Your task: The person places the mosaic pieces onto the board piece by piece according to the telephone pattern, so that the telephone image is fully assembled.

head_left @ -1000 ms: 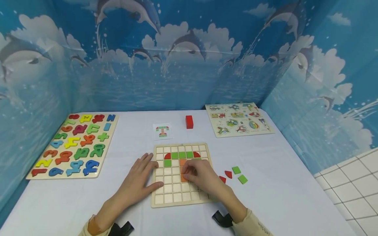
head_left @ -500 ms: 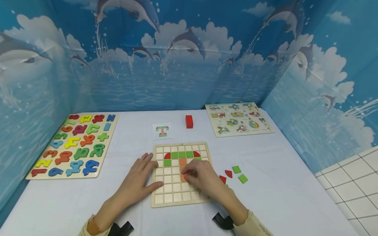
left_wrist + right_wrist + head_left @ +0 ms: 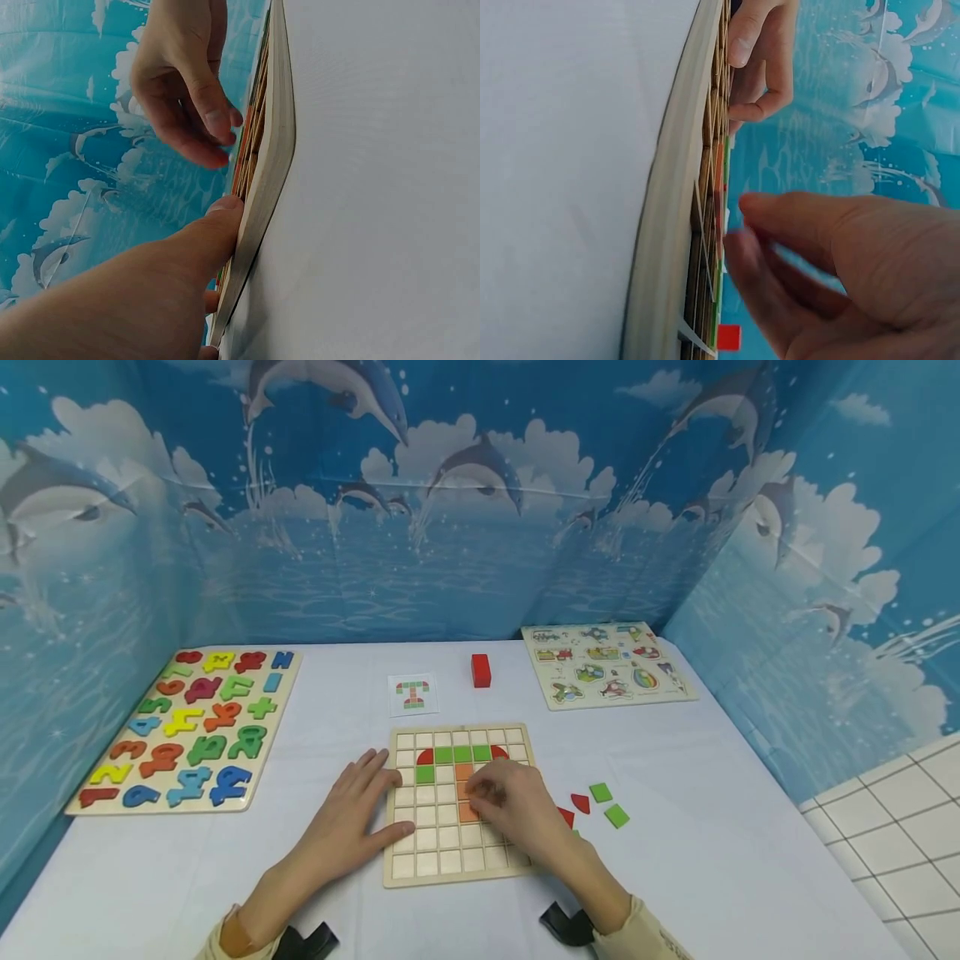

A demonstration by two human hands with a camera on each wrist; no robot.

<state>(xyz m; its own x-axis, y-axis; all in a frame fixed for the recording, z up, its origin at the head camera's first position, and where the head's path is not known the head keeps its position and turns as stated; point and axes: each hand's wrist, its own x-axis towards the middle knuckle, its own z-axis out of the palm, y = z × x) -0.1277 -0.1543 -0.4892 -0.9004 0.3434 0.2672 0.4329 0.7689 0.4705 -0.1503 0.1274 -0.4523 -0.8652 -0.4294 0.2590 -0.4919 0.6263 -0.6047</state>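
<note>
A wooden grid board [image 3: 427, 863] lies on the white table. Its upper cells hold a row of green square tiles [image 3: 444, 755] between two red quarter-round tiles [image 3: 426, 757], with another green tile under the left end. Down the middle runs a column of orange tiles [image 3: 468, 812]. My left hand [image 3: 341, 822] rests on the board's left edge, fingers spread and thumb on the frame. My right hand [image 3: 510, 802] hovers over the orange column, fingers bent. In the right wrist view the fingertips [image 3: 742, 238] show no tile between them. The right hand hides part of the board.
Loose green [image 3: 617, 815] and red tiles [image 3: 580, 803] lie right of the board. Behind it are a pattern card [image 3: 412, 695] and a red block [image 3: 481, 671]. A number puzzle [image 3: 247, 777] lies at left, a picture puzzle [image 3: 622, 693] at back right.
My right hand has lifted slightly from the lowest orange tile, and its fingertips have drawn a little to the right, showing more of the tile. My left hand has stayed put.
</note>
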